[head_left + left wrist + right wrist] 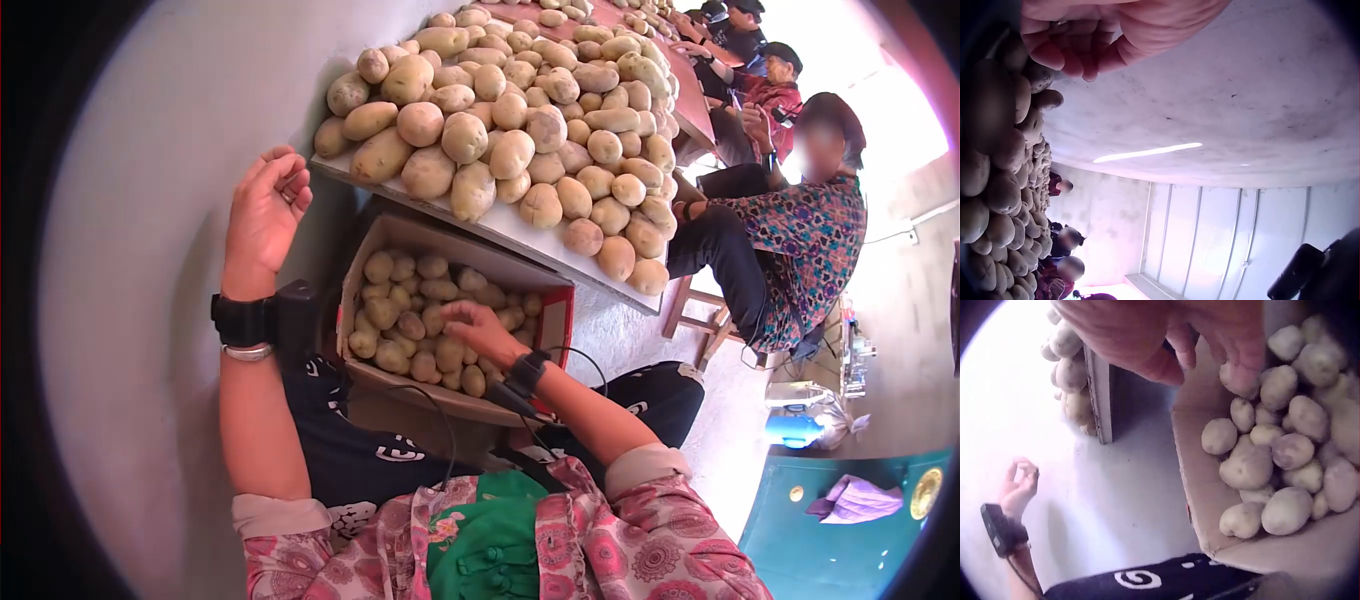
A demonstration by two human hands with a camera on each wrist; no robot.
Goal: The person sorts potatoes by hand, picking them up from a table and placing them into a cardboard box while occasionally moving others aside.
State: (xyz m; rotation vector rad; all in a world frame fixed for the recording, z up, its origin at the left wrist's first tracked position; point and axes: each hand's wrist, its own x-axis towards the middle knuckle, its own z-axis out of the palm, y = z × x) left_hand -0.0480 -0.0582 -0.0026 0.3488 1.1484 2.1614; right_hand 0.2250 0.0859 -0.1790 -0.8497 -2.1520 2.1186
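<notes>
My right hand (482, 332) reaches over the potatoes (380, 312) in a cardboard box (445, 400). In the right wrist view the thumb of this hand (1179, 337) stands apart from its bent fingers, and one fingertip overlaps a potato (1235, 387) near the box wall; whether it presses on it I cannot tell. My left hand (266, 210) is raised by the wall, left of the potato-covered table (500, 222), with loosely curled fingers and nothing held. In the left wrist view that hand (1116, 31) hangs near the heaped potatoes (1004, 190).
The table's edge overhangs the back of the box, which stands by my knees. Along the right side of the table several people sit, the nearest in a patterned top (800, 240) on a wooden stool (700, 320). A teal surface (830, 545) is at the lower right.
</notes>
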